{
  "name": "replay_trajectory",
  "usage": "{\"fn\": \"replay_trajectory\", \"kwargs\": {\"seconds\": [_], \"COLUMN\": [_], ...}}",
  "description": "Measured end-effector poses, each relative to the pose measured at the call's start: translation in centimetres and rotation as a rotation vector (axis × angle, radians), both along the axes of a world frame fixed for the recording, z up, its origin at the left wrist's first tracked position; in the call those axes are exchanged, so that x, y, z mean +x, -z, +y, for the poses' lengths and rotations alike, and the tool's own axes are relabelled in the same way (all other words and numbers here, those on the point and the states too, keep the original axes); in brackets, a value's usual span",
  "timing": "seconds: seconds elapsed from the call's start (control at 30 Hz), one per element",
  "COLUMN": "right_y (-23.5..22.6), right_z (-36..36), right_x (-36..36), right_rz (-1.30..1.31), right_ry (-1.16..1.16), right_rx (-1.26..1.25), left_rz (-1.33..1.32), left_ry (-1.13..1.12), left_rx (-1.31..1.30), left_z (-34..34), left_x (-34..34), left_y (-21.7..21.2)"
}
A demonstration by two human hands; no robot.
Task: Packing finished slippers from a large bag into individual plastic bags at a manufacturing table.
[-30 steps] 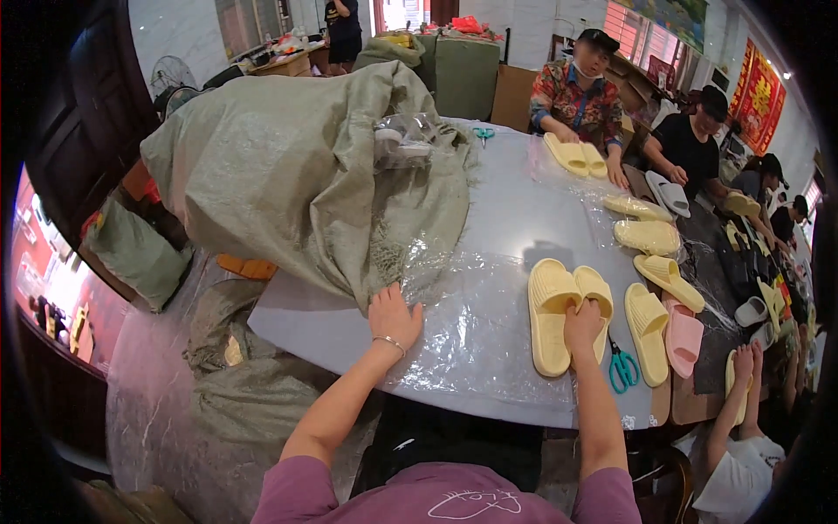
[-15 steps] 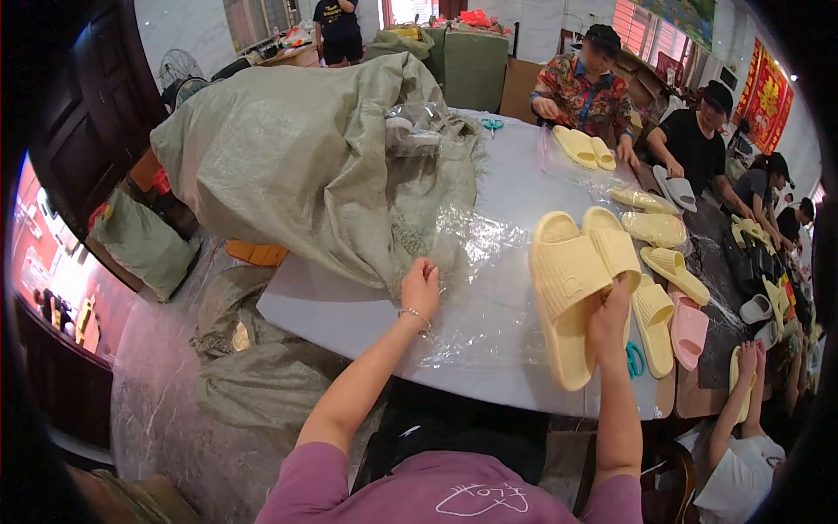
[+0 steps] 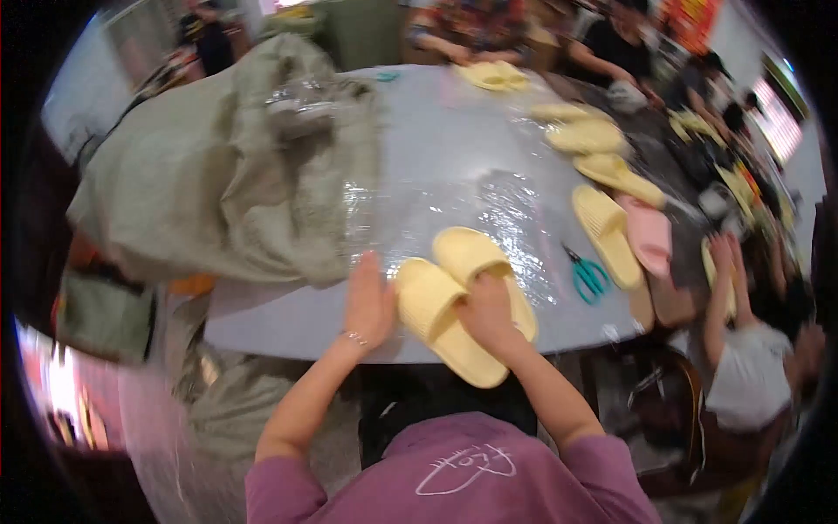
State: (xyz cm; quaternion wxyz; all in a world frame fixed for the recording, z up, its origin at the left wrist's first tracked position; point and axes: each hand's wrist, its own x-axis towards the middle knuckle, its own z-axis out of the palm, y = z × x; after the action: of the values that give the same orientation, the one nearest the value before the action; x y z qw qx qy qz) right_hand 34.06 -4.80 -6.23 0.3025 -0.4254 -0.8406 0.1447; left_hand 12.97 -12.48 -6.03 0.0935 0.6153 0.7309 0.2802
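Note:
My right hand [image 3: 489, 314] grips a pair of pale yellow slippers [image 3: 424, 295] at the inner sides of their straps. The pair is held tilted over the table's front edge, toes pointing away from me. Close to the left slipper is my left hand [image 3: 369, 301], its fingers stretched out; whether it touches the slipper is hard to tell through the blur. Clear plastic bags [image 3: 515, 210] lie flat on the table beyond the slippers. Teal-handled scissors [image 3: 590, 279] rest to the right of my right hand.
A large grey-green woven sack [image 3: 183, 175] covers the table's left side. More yellow slippers [image 3: 602, 234] and a pink slipper [image 3: 646, 236] line the right side. A co-worker's hands [image 3: 724, 262] hold a slipper at the right. Other people stand across the table [image 3: 419, 113].
My right hand has brought the slippers leftward and nearer to me. My left hand has left the sack's edge and straightened its fingers beside the pair. The view has turned right.

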Motion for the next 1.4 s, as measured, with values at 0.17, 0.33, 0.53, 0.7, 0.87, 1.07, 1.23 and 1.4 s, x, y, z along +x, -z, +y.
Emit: {"fn": "replay_trajectory", "kwargs": {"seconds": [0.17,0.33,0.53,0.7,0.87,1.07,1.23,1.4], "right_y": [-0.3,-4.0,-9.1,-3.0,3.6,-5.2,-6.5,-7.7], "right_z": [0.0,0.8,10.6,19.0,20.3,17.0,21.0,24.8], "right_x": [1.6,10.6,30.4,45.5,50.7,37.1,34.9,32.8], "right_rz": [-0.006,0.082,0.460,0.031,0.023,-0.319,-0.103,-0.610], "right_ry": [-0.048,0.193,0.878,1.218,1.110,1.407,0.679,0.579], "right_rx": [0.111,-0.097,0.172,-0.020,-0.269,0.040,0.414,-0.156], "left_rz": [0.402,0.427,0.459,0.486,0.478,0.489,0.446,0.434], "left_ry": [0.005,0.005,0.019,0.008,0.014,-0.027,0.015,0.008], "left_rx": [-0.206,-0.285,-0.198,-0.208,-0.207,-0.242,-0.209,-0.218], "left_z": [-1.2,-1.4,-2.0,-2.0,-1.7,-3.1,-1.6,-1.4], "left_x": [-0.2,0.7,0.2,-0.3,-0.2,-0.7,0.2,0.6], "left_y": [2.0,1.3,1.5,1.3,1.9,1.3,1.5,1.2]}}
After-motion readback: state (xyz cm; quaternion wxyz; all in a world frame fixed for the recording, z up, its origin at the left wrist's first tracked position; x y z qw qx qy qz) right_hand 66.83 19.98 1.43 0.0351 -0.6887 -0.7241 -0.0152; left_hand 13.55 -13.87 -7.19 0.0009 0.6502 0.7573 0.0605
